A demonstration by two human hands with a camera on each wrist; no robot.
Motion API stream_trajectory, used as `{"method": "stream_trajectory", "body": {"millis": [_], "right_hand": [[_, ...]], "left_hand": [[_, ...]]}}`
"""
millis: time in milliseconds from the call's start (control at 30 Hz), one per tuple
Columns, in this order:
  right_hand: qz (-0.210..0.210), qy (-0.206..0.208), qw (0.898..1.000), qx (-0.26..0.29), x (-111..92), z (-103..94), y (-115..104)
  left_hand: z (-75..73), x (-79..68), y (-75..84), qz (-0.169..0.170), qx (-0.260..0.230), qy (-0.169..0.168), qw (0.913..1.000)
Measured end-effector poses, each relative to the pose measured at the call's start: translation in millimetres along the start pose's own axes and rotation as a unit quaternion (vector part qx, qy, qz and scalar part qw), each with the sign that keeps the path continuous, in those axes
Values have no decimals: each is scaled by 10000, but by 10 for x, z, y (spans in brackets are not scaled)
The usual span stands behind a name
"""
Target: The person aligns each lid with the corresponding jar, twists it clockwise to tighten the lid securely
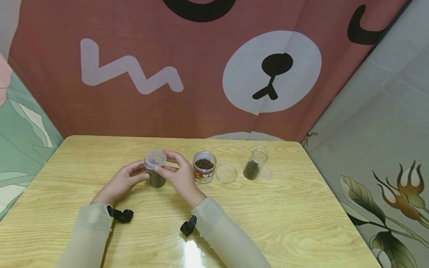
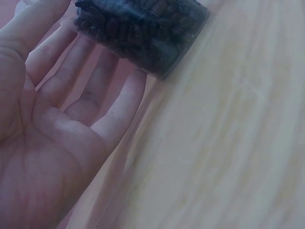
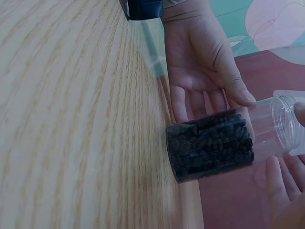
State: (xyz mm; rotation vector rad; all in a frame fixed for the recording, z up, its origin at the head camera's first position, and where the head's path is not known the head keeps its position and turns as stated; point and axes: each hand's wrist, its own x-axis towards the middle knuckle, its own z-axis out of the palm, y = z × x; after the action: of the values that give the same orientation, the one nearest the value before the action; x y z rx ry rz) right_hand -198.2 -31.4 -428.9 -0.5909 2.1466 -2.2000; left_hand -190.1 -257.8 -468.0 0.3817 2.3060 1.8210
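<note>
A clear jar (image 1: pixel 156 179) partly filled with dark beans, like coffee beans, is upright between the two hands. My left hand (image 1: pixel 124 181) holds its side, thumb in front and fingers behind; in the left wrist view, fingertips meet the dark beans' jar (image 2: pixel 143 36). A translucent lid (image 1: pixel 155 158) covers the jar's mouth. My right hand (image 1: pixel 182 178) pinches at the lid's rim from the right. In the right wrist view, the beans (image 3: pixel 209 145) fill the lower part, and the lid (image 3: pixel 299 145) is cut by the frame edge.
Right of the hands stands a short tub (image 1: pixel 203 175) of brown pellets with a colourful label. Beside it lies a clear round lid (image 1: pixel 226 174). Farther right are another clear jar (image 1: pixel 252 169) with dark contents and a small translucent lid (image 1: pixel 266 173). A printed cloth (image 1: pixel 134 119) hangs behind the table.
</note>
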Motion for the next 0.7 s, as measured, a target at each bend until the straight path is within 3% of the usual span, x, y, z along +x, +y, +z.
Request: {"method": "stream_trajectory", "body": {"millis": [700], "right_hand": [[67,-150,9955,-938,47,12,-77]], "left_hand": [[12,13,-23,27,-271,2,9996]]}}
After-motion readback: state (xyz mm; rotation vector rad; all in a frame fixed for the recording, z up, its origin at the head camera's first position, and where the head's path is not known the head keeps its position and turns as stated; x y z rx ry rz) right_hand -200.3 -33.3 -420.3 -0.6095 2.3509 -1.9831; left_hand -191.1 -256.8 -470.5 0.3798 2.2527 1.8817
